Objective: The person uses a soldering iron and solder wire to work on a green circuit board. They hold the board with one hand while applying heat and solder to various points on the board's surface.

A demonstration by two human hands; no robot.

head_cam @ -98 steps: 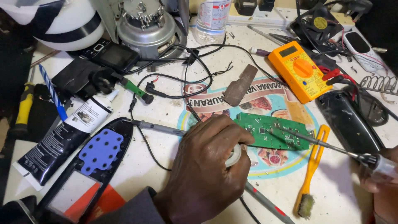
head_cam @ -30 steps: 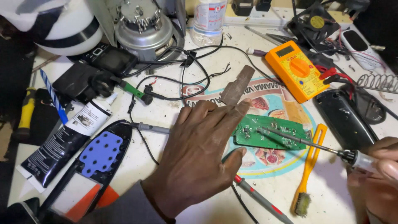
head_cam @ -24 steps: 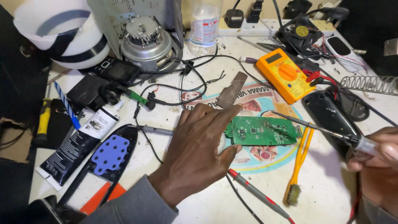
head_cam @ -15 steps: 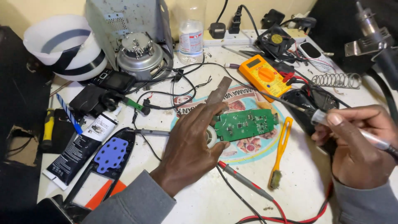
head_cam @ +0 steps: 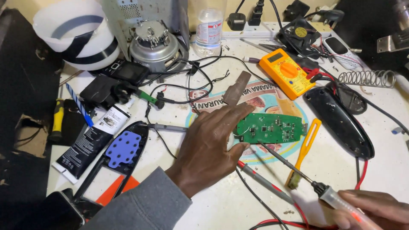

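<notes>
My left hand [head_cam: 208,147] lies flat with fingers spread, fingertips pressing the left edge of a flat green circuit board [head_cam: 270,128]. My right hand [head_cam: 370,211] grips a slim metal soldering iron [head_cam: 298,172], tip near the board's lower edge. Beyond the board sits an orange multimeter [head_cam: 283,73]; a yellow brush [head_cam: 303,153] lies just right.

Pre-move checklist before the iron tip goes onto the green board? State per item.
1. Green circuit board pinned flat: ok, left hand presses its left edge.
2. Soldering iron gripped: ok, right hand holds the handle.
3. Tip on a pad: not ok, it hovers at the board's lower edge.
4. Fingers clear of tip: ok.
5. Yellow brush out of the way: not ok, it lies under the iron's shaft.
6. Tip hot: cannot tell.
</notes>
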